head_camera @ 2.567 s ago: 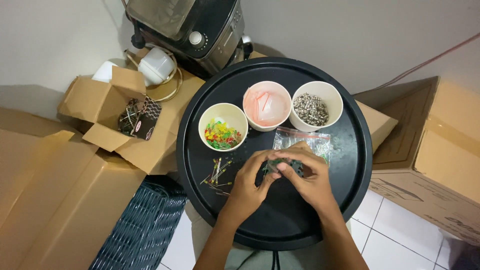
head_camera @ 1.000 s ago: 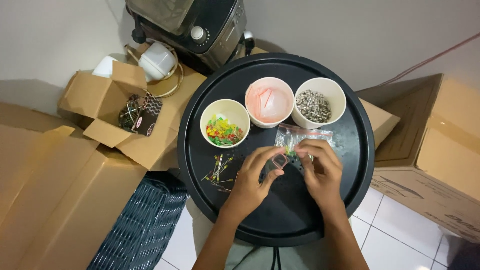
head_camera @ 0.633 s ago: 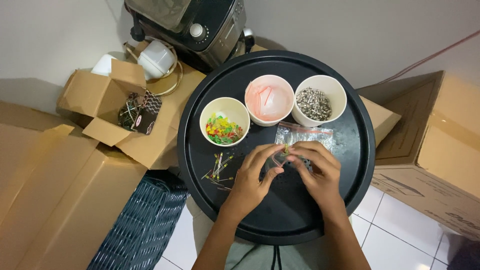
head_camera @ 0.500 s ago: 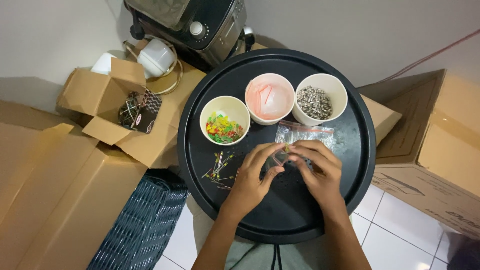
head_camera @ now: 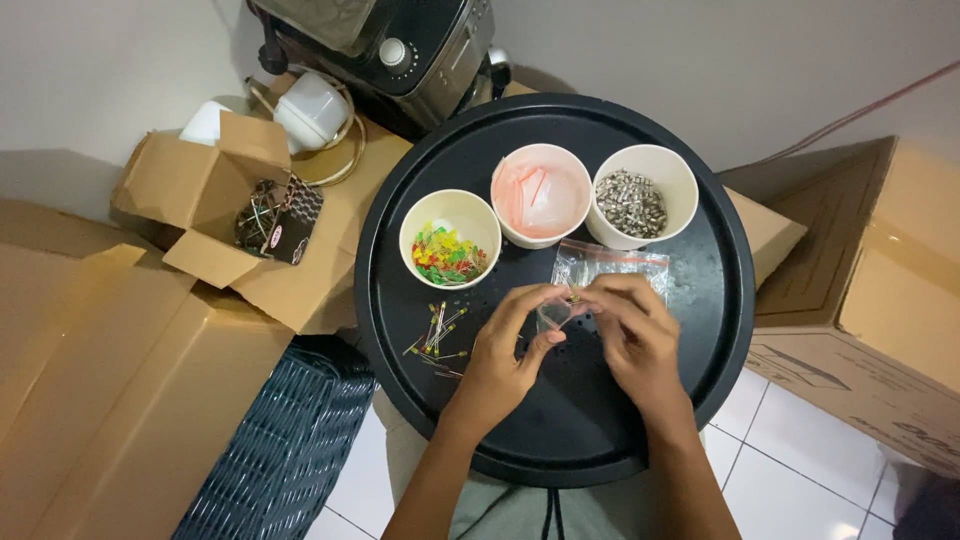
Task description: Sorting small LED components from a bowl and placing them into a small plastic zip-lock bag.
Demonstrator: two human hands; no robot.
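Note:
Both my hands meet over the middle of a round black tray (head_camera: 700,330). My left hand (head_camera: 510,345) and my right hand (head_camera: 635,335) pinch the mouth of a small clear plastic bag (head_camera: 556,314) between their fingertips. A tiny part sits at my right fingertips at the bag's opening. Just behind my hands lies a flat clear zip bag (head_camera: 610,268). Several loose LEDs (head_camera: 437,335) with long legs lie left of my left hand.
Three white cups stand at the tray's far side: coloured LEDs (head_camera: 449,240), pink plastic bags (head_camera: 541,195), small metal parts (head_camera: 641,197). Cardboard boxes (head_camera: 210,215) lie at left and right (head_camera: 880,300). A dark woven basket (head_camera: 285,440) sits below left. A black appliance (head_camera: 400,45) stands behind.
My hands have lifted slightly from the tray's middle toward the flat zip bag. A dark item once between them is gone; they now hold a small clear bag open.

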